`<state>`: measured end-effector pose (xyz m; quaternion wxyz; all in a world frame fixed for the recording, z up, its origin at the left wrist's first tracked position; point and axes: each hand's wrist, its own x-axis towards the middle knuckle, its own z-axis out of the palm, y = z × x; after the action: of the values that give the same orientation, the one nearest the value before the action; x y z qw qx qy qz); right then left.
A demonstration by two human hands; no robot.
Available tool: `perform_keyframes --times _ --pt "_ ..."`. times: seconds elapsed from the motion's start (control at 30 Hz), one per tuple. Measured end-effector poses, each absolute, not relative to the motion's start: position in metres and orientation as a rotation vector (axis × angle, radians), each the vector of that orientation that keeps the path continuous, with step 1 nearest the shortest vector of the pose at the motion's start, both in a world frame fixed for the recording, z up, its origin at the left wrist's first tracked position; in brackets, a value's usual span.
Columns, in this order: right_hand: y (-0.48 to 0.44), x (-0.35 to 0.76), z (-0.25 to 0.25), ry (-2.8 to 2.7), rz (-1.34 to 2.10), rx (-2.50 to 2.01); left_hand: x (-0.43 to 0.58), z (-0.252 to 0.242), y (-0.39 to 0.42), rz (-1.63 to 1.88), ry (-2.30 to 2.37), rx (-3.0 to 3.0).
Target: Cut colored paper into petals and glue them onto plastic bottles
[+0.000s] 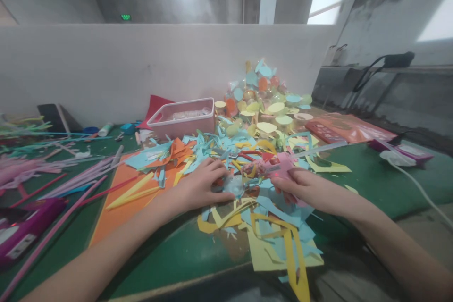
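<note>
My right hand (297,185) is wrapped round a pink hot glue gun (280,164), whose nozzle points left. A long translucent glue stick (322,148) sticks out of its back end. My left hand (205,183) curls its thumb and fingers round a small clear round plastic piece (234,186), just left of the nozzle; its exact kind is hard to make out. Behind both hands lies a red-handled tool (249,155) with metal jaws, partly buried in scraps. Blue and yellow paper scraps (269,205) spread below and around the glue gun.
A pink basket (180,120) stands at the back, beside a pile of clear cups with coloured paper discs (262,99). Pipe cleaners (81,174) and a purple device (30,229) lie left. A red phone (325,132) and a white cable (419,186) are right.
</note>
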<state>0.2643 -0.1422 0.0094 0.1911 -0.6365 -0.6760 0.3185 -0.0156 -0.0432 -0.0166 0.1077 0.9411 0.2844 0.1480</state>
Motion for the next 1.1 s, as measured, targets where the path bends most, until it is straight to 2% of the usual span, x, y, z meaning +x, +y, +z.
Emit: perform_keyframes --times 0.4,0.6,1.1 --pt "-0.1434 0.2636 0.0094 -1.856 0.915 -1.799 -0.0152 -0.0152 -0.0436 0.442 0.829 2.737" --pt "-0.1419 0.2655 0.0087 -1.789 1.092 -1.727 -0.0156 -0.0156 -0.0426 0.425 0.816 2.754" --pt "-0.1421 0.2588 0.0065 -1.823 1.074 -1.689 -0.0154 -0.0141 -0.0438 0.425 0.83 2.739"
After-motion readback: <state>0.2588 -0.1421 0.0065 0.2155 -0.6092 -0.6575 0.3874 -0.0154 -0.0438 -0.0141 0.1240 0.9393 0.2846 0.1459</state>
